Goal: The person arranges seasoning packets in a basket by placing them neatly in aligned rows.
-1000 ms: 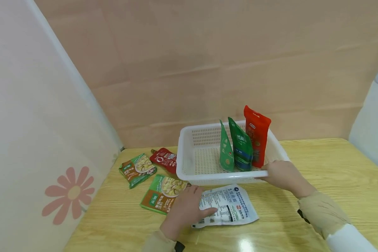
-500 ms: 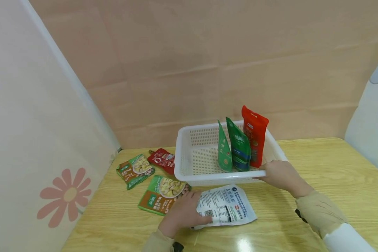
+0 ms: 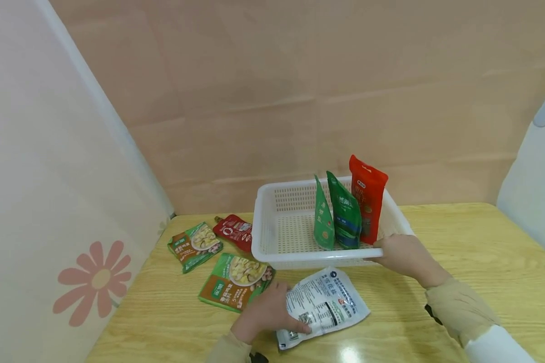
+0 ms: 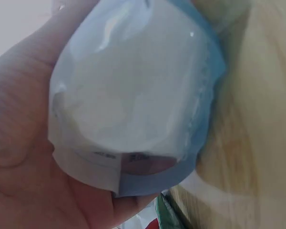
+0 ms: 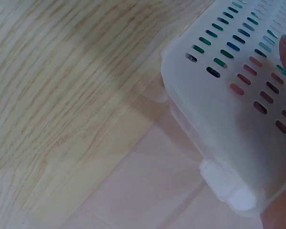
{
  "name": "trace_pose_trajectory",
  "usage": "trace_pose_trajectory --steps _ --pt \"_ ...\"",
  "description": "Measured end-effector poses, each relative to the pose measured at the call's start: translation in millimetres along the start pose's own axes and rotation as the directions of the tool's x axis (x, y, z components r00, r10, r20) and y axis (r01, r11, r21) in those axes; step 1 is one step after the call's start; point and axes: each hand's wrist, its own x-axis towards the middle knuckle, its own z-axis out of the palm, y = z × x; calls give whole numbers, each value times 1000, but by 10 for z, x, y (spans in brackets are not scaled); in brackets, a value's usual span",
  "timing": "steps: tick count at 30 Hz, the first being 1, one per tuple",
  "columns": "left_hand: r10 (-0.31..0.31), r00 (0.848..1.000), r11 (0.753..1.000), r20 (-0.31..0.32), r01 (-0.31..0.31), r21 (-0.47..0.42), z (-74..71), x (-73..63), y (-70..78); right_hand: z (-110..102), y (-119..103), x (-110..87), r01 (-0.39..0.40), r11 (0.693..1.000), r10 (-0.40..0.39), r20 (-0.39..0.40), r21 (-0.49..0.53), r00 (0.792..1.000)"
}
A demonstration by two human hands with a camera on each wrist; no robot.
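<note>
**Reader:** What occupies the near part of the table (image 3: 472, 242)?

**Author:** The left hand (image 3: 265, 310), holding the white packet (image 3: 327, 302) by its left end. The thumb (image 3: 298, 325) lies across the printed face; in the left wrist view the palm borders the packet and the fingers pass behind it, their tips hidden.

**Reader:** And the remainder of that packet?

**Author:** It extends rightward beyond the fingers, aslant, toward the near side of the white basket (image 3: 320, 256). Whether packet and basket touch cannot be told.

**Reader:** What lies toward the table's left edge?

**Author:** A large green-and-brown packet (image 3: 233, 282), flat, just beyond the left hand.

**Reader:** Where is the right hand (image 3: 401, 256)?

**Author:** At the basket's near right corner, gripping the rim, with fingers curled beneath it.

**Reader:** What appears farther off?

**Author:** Near the table's far left corner, a small green-and-brown packet (image 3: 195, 246) and, right of it, a red spouted pouch (image 3: 236, 231) beside the basket. Inside the basket, toward its right side, stand a light green pack (image 3: 323, 219), a dark green pack (image 3: 345, 214) and a red pack (image 3: 368, 199). A brown backdrop (image 3: 300, 101) rises behind the far edge.
</note>
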Motion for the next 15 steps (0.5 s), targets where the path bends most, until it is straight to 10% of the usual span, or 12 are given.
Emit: trace_pose_trajectory --steps 15 --pt "-71 997 997 -39 69 -34 8 -98 126 11 2 -13 22 1000 -22 -37 -6 999"
